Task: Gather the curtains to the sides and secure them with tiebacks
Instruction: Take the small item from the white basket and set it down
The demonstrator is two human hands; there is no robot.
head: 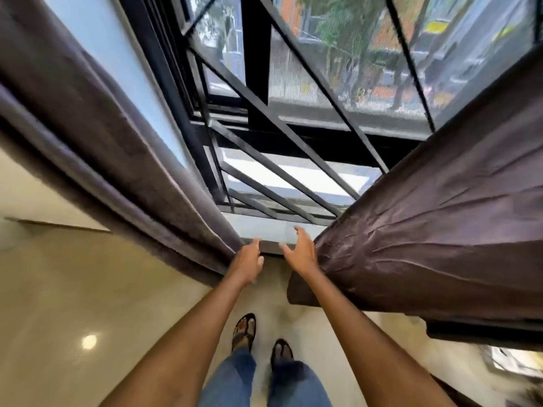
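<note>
Curtains (pixel 440 230) dark brown, parted, creased

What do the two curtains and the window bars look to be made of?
Left curtain: thick, matte grey-brown cloth, maybe velvet-like; it falls in soft heavy folds. Right curtain: thinner brown fabric with a slight sheen and sharp creases. Window bars: probably metal painted black; they are thin, straight and rigid.

Between the left curtain (pixel 97 148) and the right curtain (pixel 440 236) a narrow gap stays open above the window sill (pixel 273 230). Beyond the sill, a black metal grille (pixel 264 171) blocks the window. The floor (pixel 88 289) lies open below.
</note>
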